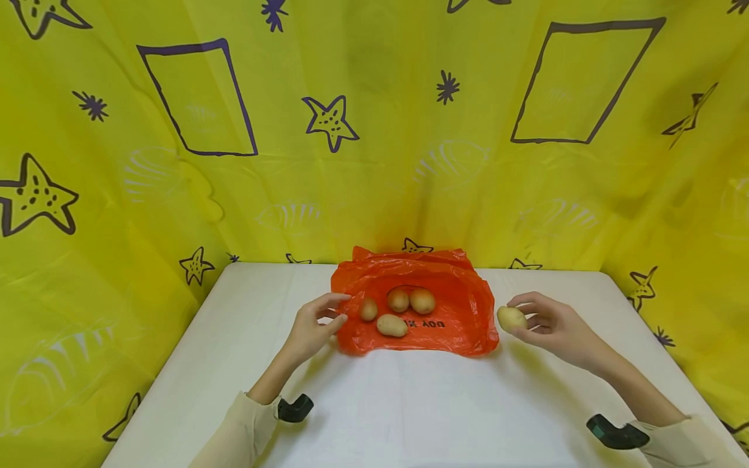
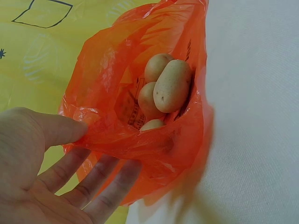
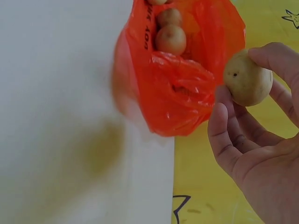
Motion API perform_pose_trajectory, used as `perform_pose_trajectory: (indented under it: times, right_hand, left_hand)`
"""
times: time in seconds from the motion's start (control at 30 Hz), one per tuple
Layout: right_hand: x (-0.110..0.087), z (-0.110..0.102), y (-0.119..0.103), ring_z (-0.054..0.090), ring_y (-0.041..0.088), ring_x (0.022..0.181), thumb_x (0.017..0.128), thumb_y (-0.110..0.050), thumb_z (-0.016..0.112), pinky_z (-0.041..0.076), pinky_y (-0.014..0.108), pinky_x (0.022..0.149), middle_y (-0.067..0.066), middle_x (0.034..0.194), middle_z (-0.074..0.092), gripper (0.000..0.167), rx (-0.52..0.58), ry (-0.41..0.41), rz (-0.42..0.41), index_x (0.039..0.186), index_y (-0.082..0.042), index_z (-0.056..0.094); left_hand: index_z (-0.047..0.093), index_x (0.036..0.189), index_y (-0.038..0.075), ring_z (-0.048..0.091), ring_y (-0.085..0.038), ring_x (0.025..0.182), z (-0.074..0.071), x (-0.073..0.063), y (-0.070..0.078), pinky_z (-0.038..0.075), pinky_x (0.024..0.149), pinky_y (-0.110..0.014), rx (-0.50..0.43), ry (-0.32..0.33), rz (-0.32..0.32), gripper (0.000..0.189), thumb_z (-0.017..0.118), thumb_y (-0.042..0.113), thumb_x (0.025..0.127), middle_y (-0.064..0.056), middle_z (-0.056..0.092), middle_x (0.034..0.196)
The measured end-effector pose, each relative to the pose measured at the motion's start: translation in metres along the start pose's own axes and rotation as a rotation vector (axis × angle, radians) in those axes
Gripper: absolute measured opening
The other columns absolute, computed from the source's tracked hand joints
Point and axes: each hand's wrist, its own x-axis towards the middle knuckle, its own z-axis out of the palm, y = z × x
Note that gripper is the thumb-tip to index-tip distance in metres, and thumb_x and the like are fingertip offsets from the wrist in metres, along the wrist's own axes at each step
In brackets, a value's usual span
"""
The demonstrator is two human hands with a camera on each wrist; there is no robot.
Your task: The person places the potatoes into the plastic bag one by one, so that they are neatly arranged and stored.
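Observation:
A red plastic bag (image 1: 462, 328) lies on the white table with its mouth turned toward me. Several potatoes (image 1: 392, 325) sit inside it, and dark lettering shows on its inner side. At the bag's left edge, my left hand (image 1: 311, 328) holds the rim; in the left wrist view the thumb lies on the film (image 2: 107, 137) and fingertips are behind it. To the right of the bag, my right hand (image 1: 558, 328) pinches a single potato (image 3: 247, 78) between thumb and fingers, above the table and apart from the bag.
The white table (image 1: 421, 409) extends in front of the bag and to both sides. Behind it and along the sides hangs a yellow curtain (image 1: 374, 195) with star and fish drawings. A dark wrist device (image 1: 295, 408) sits at each sleeve cuff.

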Motion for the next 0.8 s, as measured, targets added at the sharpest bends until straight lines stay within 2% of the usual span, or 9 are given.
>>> perform_pose_trajectory:
  times: [0.13, 0.23, 0.47, 0.67, 0.8]
  right_hand:
    - [0.004, 0.007, -0.006, 0.072, 0.016, 0.089, 0.092, -0.009, 0.077, 0.06, 0.025, 0.076, 0.016, 0.115, 0.067, 0.038, 0.033, -0.014, -0.018, 0.126, -0.007, 0.061]
    - [0.007, 0.013, -0.012, 0.072, 0.018, 0.09, 0.092, -0.012, 0.078, 0.06, 0.026, 0.077, 0.015, 0.115, 0.067, 0.037, 0.076, -0.024, 0.008, 0.126, -0.009, 0.062]
    - [0.018, 0.03, -0.024, 0.072, 0.032, 0.092, 0.093, -0.013, 0.077, 0.061, 0.031, 0.076, 0.018, 0.117, 0.066, 0.037, 0.161, -0.048, 0.022, 0.127, -0.009, 0.062]
    - [0.029, 0.047, -0.027, 0.071, 0.023, 0.094, 0.093, -0.014, 0.077, 0.06, 0.03, 0.076, 0.016, 0.119, 0.066, 0.038, 0.181, -0.046, 0.011, 0.128, -0.009, 0.063]
    - [0.035, 0.058, -0.027, 0.07, 0.023, 0.098, 0.093, -0.014, 0.077, 0.06, 0.03, 0.078, 0.016, 0.123, 0.063, 0.039, 0.207, -0.036, 0.008, 0.128, -0.009, 0.062]
  left_hand:
    - [0.069, 0.127, 0.007, 0.068, -0.031, 0.101, -0.002, -0.001, -0.002, 0.058, 0.078, -0.026, -0.008, -0.011, 0.005, 0.035, 0.07, -0.003, 0.093, -0.013, 0.07, 0.118]
    - [0.07, 0.126, 0.009, 0.068, -0.03, 0.1, -0.004, -0.001, -0.002, 0.059, 0.079, -0.028, -0.008, -0.012, 0.022, 0.034, 0.071, -0.002, 0.094, -0.011, 0.071, 0.117]
    - [0.07, 0.126, 0.009, 0.068, -0.029, 0.1, -0.005, -0.002, -0.004, 0.059, 0.079, -0.029, -0.006, -0.008, 0.028, 0.035, 0.071, -0.002, 0.093, -0.01, 0.071, 0.118]
    - [0.07, 0.126, 0.008, 0.068, -0.029, 0.101, -0.004, -0.002, -0.004, 0.059, 0.081, -0.03, -0.01, -0.004, 0.027, 0.034, 0.07, -0.003, 0.093, -0.012, 0.07, 0.119]
    - [0.07, 0.125, 0.006, 0.068, -0.031, 0.101, -0.003, -0.002, -0.003, 0.059, 0.08, -0.031, -0.019, 0.002, 0.03, 0.034, 0.071, -0.003, 0.093, -0.013, 0.07, 0.119]
